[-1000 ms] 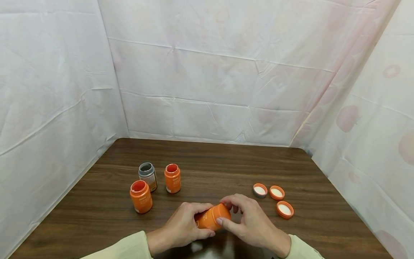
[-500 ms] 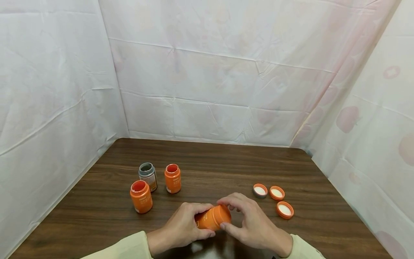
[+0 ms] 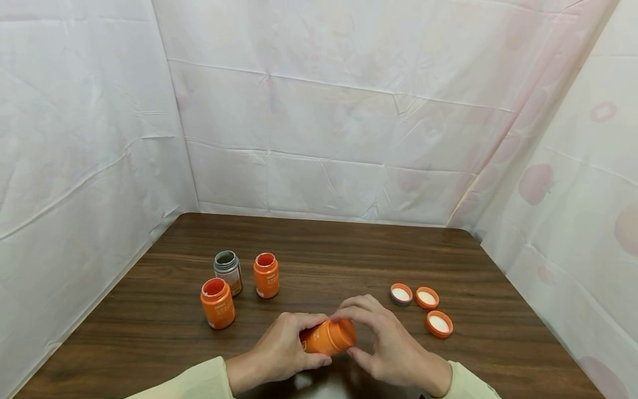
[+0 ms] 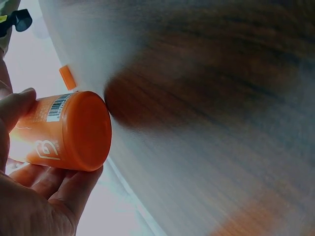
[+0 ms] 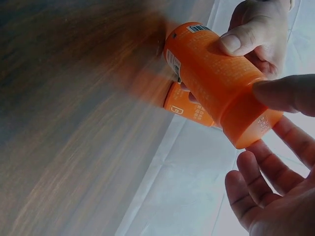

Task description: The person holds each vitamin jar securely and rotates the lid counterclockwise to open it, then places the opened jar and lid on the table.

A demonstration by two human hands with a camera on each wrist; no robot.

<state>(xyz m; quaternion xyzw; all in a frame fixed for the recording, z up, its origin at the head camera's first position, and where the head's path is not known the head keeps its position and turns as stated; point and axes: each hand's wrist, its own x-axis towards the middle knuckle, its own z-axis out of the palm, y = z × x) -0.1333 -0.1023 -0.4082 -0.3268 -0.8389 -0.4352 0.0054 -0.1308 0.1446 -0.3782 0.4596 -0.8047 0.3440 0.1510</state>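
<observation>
An orange plastic bottle (image 3: 321, 339) lies tilted low over the table at the front, its capped end pointing right. My left hand (image 3: 279, 346) grips the bottle's body, thumb on one side and fingers on the other; the left wrist view shows its base (image 4: 91, 132) and a barcode label. At the other end my right hand (image 3: 391, 343) holds the orange screw cap (image 5: 243, 120) between thumb and fingertips. The cap sits on the bottle's neck. In the right wrist view the ring and little fingers curl loosely off the cap.
On the left stand two uncapped orange bottles (image 3: 217, 307) (image 3: 266, 280) and an uncapped grey bottle (image 3: 229, 274). To the right lie two orange caps (image 3: 427, 297) (image 3: 439, 323) and a grey-sided cap (image 3: 401, 293), white liners up. White sheeting (image 3: 309, 183) surrounds the wooden table (image 3: 339, 249).
The right hand's fingers have shifted round the cap, the index finger now further over its top and the thumb lower. The left hand and the bottle stay in place.
</observation>
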